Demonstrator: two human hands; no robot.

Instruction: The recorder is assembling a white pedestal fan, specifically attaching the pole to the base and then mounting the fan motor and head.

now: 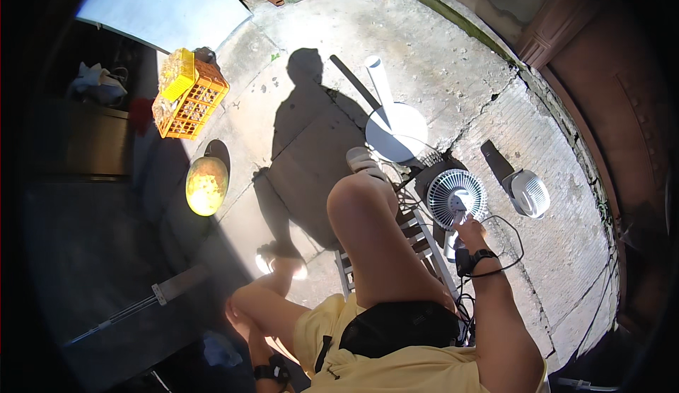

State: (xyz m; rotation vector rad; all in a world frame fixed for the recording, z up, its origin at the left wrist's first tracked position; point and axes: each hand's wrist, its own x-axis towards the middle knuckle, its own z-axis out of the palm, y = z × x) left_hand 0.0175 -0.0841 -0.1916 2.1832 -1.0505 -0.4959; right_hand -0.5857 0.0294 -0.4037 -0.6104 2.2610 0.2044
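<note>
A white fan grille [457, 194], round with radial slats, sits to the right of my raised right knee. My right hand [471, 232] is at its lower edge, fingers closed close to the hub; what they grip is too small to make out. A dark cable loops beside that wrist. Low on the left, my left hand [240, 317] rests against my left leg, its fingers mostly hidden. Beyond the grille lies a white round base [397, 133] with a white pole [378, 80] rising from it. Further right stands another white round slatted part [529, 194].
A slatted stool [426, 246] and tangled cables are beside my right leg. On the left are an orange crate [194, 108] with a yellow basket [180, 75] on top and a large yellow-green gourd-like fruit [206, 186]. Cracked concrete [481, 75] reaches a curb at right.
</note>
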